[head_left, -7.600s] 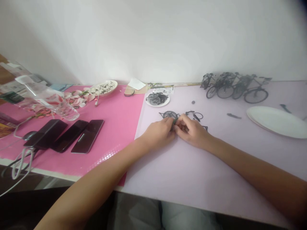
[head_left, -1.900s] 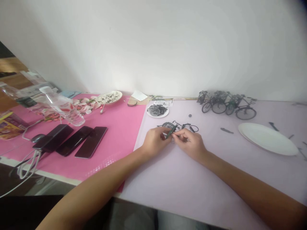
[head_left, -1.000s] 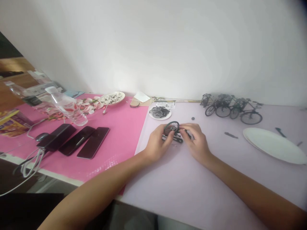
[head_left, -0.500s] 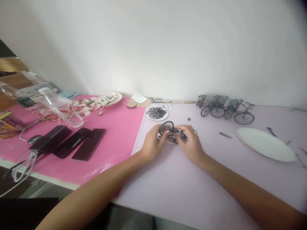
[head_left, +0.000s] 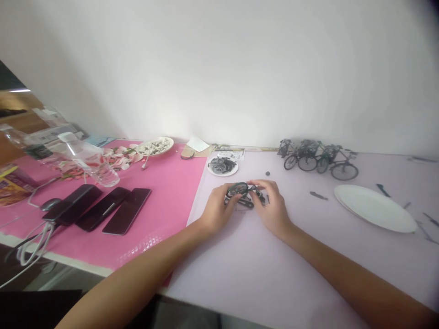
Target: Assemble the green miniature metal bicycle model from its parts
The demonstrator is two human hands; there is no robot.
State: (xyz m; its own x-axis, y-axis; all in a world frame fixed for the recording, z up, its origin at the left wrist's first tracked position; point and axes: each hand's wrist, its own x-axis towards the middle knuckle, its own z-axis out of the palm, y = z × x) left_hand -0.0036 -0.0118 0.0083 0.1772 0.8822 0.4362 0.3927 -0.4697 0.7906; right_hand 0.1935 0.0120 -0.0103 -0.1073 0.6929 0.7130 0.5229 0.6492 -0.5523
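Gripping a small dark spoked wheel between thumb and fingers, the left hand is held over the pale violet side of the counter. By the right hand, just beside it, a dark bicycle part is pinched between thumb and forefinger; whether wheel and part are joined cannot be told. The wheel is tilted, and just under it other dark pieces can be seen, partly hidden by the fingers.

A cluster of model bicycles is stood by the wall, so several seem to be done, while the one between the hands is judged to be only partly assembled. More appears to be left: a small plate is heaped with further dark parts, and a round piece is set apart from it. Near the large white plate, slender pieces are scattered; whether they are needed cannot be told.
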